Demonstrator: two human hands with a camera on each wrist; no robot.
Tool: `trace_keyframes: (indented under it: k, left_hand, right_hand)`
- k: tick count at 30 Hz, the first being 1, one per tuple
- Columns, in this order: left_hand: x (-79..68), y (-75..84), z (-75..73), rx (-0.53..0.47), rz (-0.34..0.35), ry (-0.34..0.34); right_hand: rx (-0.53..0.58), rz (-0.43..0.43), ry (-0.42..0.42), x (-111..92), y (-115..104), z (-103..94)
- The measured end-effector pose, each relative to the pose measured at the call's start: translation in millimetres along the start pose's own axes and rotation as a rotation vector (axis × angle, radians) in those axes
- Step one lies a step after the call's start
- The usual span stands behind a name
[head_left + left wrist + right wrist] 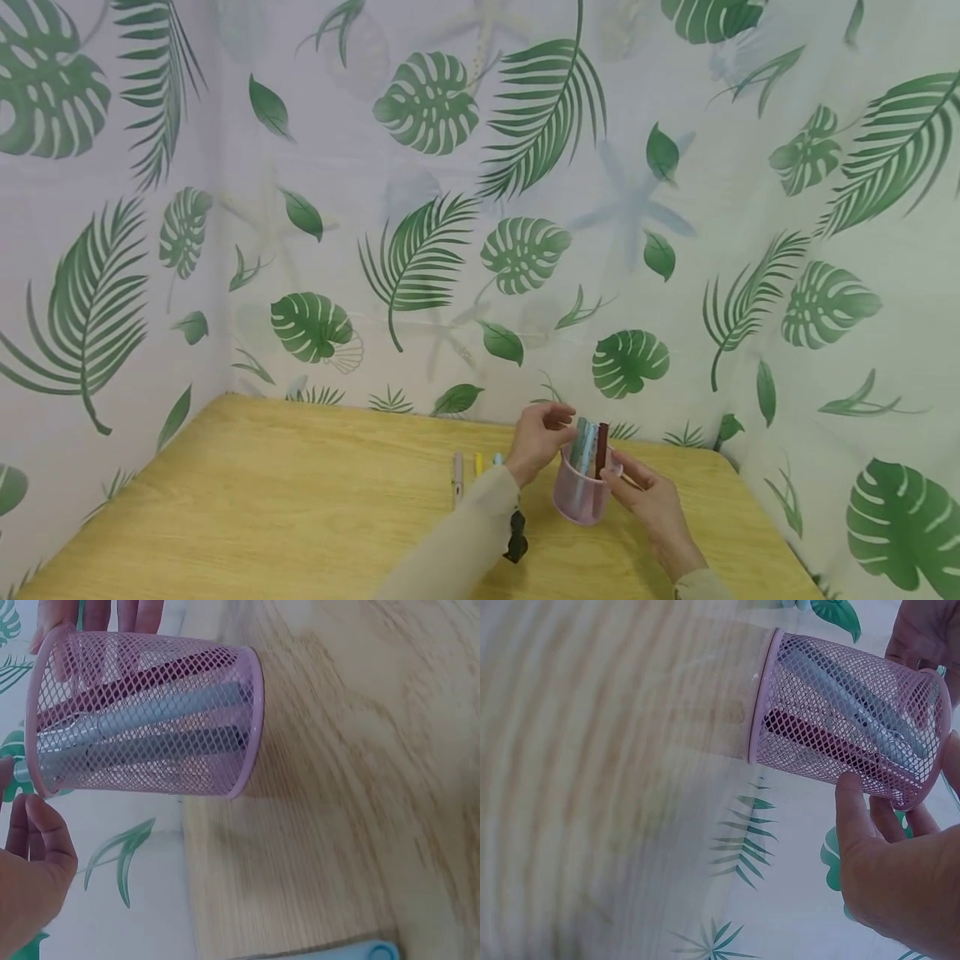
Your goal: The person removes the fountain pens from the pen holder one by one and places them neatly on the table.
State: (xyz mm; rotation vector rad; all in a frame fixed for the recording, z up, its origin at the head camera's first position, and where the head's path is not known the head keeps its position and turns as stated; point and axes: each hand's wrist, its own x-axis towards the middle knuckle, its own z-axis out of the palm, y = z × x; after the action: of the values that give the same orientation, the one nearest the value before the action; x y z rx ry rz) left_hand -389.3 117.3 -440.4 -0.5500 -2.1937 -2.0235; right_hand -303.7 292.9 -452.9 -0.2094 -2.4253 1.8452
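Note:
A pink mesh pen holder (581,496) stands toward the right of the wooden table in the head view. Inside it are a green pen (578,446), a light blue pen (588,450) and a dark red pen (602,450), their tops above the rim. My right hand (652,504) grips the holder from its right side, thumb near the rim and fingers (853,799) against the mesh. On the other side, my left hand (536,442) has its fingertips right at the top of the green pen. Lower parts of the pens show through the mesh in both wrist views.
Left of the holder, a grey pen (458,475), a yellow pen (478,463) and another light blue pen (498,458) lie on the table (300,500), partly behind my left sleeve. A leaf-patterned cloth (450,275) hangs behind the table and along both sides.

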Motion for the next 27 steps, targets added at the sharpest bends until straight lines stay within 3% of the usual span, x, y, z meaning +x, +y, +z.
trace_keyframes:
  k: [10, 17, 27]
  left_hand:
    - [1.1, 6.0, 12.3, 0.028, -0.041, -0.006]
    - [-1.8, 1.5, 11.8, 0.035, -0.071, -0.02]
    - [-1.7, -1.6, 4.4, 0.002, -0.044, -0.046]
  right_hand:
    - [0.008, -0.002, 0.006, -0.6, -2.2, 0.5]
    - [-0.003, 0.002, -0.006, -1.7, -0.6, 2.4]
    - [-0.051, 0.0, 0.009, 1.7, 2.0, 0.2]
